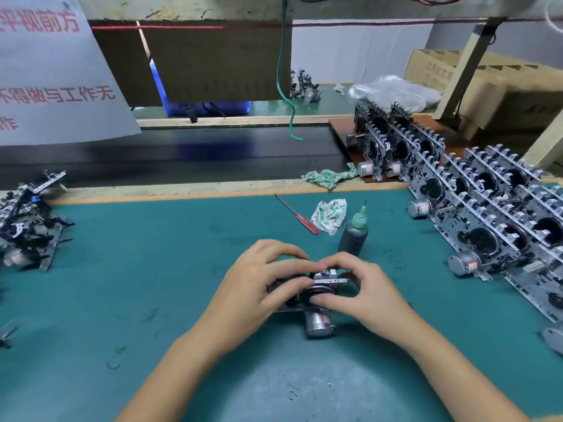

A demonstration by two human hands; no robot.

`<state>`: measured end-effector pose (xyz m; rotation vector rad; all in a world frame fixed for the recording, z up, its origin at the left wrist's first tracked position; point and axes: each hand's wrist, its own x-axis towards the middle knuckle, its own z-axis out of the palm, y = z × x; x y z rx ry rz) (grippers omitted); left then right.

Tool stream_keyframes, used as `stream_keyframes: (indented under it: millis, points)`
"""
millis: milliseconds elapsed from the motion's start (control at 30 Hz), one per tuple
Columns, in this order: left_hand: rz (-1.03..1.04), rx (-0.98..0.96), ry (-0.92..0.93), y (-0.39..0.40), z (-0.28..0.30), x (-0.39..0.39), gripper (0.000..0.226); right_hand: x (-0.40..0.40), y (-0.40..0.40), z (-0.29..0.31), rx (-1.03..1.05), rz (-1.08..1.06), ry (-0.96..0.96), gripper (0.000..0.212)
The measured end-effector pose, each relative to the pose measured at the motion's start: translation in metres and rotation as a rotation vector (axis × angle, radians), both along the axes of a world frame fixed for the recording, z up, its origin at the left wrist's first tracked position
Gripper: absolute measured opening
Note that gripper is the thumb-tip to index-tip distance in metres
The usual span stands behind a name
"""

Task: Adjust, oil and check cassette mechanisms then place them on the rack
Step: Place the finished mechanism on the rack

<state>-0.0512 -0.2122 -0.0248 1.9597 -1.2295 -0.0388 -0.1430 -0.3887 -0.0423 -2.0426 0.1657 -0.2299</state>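
A cassette mechanism (318,318) with a silver motor sits on the green mat (152,284) in front of me. My left hand (259,287) grips its left side with fingers curled over the top. My right hand (359,290) grips the right side, thumb pressed on the black flywheel. Much of the mechanism is hidden under both hands. A dark oil bottle (353,236) with a green nozzle stands just behind the right hand. Rows of mechanisms (487,208) stand stacked at the right.
A red-handled screwdriver (300,216) and a crumpled patterned rag (330,214) lie behind the bottle. A heap of mechanisms (27,226) sits at the left edge. A black conveyor belt (182,153) runs across the back, with another rag (330,176) on its near rail.
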Motion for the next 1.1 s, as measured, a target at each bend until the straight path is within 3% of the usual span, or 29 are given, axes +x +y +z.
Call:
stream_keyframes:
  millis: [500,567,700,900,1100]
  points:
    - [-0.047,-0.041,0.071,0.001,-0.010,0.007,0.027,-0.004,0.005,0.003,-0.069,0.009,-0.077,0.032]
    - [-0.047,-0.052,0.079,0.002,-0.011,0.006,0.030,-0.008,0.006,0.003,-0.221,0.017,-0.067,0.033]
    - [-0.026,-0.040,0.046,0.000,-0.011,0.005,0.030,-0.022,0.003,-0.003,-0.652,-0.151,-0.169,0.055]
    - [-0.020,-0.061,0.011,0.000,-0.012,0.006,0.025,-0.030,0.006,-0.016,-0.866,-0.136,-0.239,0.048]
    - [-0.043,-0.061,0.021,-0.001,-0.012,0.008,0.027,-0.028,0.003,-0.012,-0.860,-0.151,-0.248,0.043]
